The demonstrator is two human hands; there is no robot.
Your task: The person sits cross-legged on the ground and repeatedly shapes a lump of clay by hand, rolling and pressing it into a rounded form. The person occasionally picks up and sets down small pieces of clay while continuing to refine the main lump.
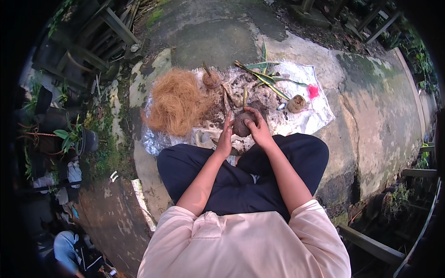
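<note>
A dark brown soil ball (241,126) is cupped between my two hands, above the sheet and just past my crossed legs. My left hand (225,138) presses its left side with fingers pointing away from me. Curled over the ball's right side and top is my right hand (258,128). A short upright leaf cutting (245,96) shows just behind the ball; whether it is stuck in it I cannot tell. Loose dark soil (259,109) lies beyond. Farther off stands a fibre-wrapped ball (211,79) with a stem poking up. My palms and the ball's underside are hidden.
A silvery sheet (320,109) covers the concrete. On it are a heap of brown coconut fibre (174,102), long green leaves (269,81), a round brown pot-like thing (296,104) and pink string (313,91). Potted plants (74,136) stand left; another person (67,250) is lower left.
</note>
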